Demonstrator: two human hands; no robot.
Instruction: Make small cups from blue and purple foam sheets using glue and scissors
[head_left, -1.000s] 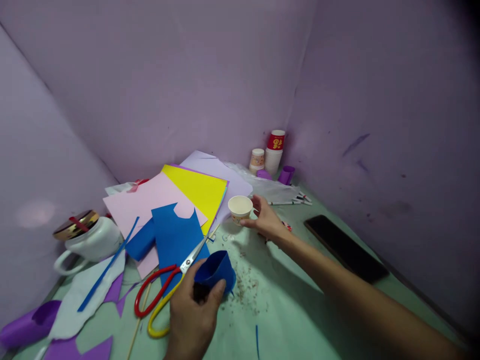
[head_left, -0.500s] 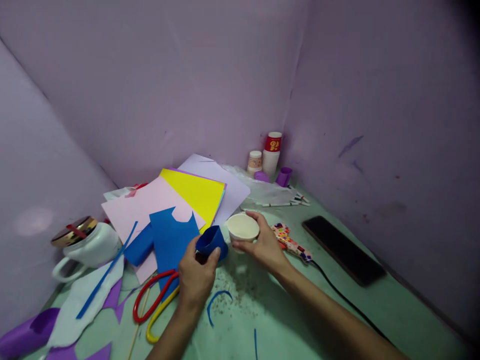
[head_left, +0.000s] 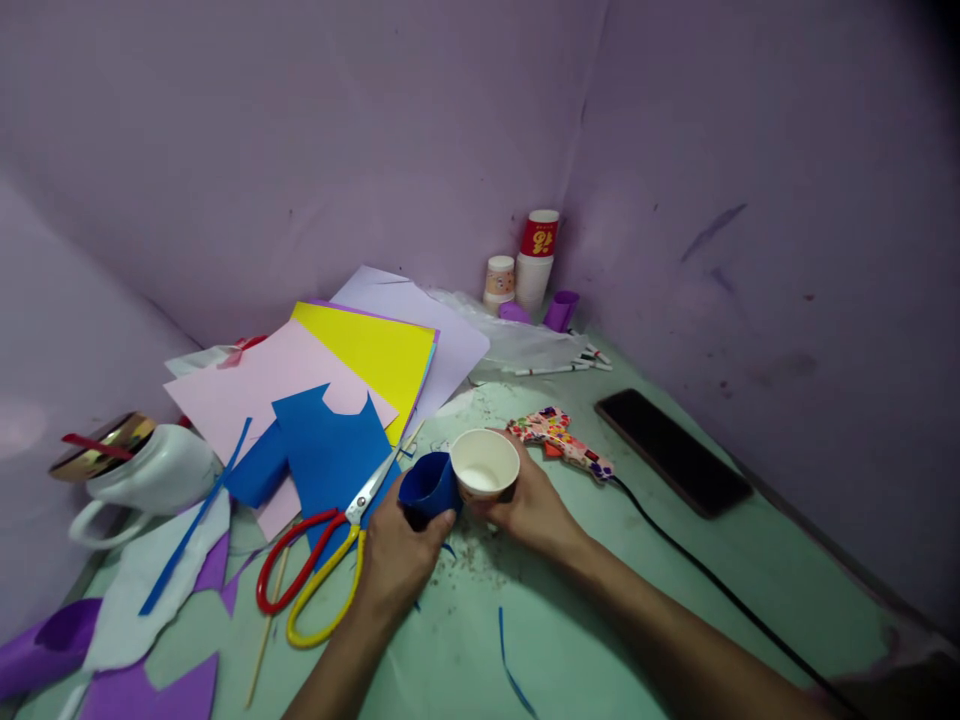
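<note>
Lilac walls (head_left: 420,120), green tabletop (head_left: 555,640)

The back wall (head_left: 300,130) and right wall (head_left: 810,180) meet at a vertical seam (head_left: 589,95). A dark purple smear (head_left: 714,232) and small specks (head_left: 808,297) mark the right wall; soft light (head_left: 19,425) patches the left wall (head_left: 60,270).

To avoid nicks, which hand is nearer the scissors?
Left. The left hand, gripping the blue tube, is close beside the scissors; the right hand, holding the paper cup, is farther off rightward.

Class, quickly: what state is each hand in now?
Left hand: closed, holding the blue tube.
Right hand: closed, holding the white cup.
</note>
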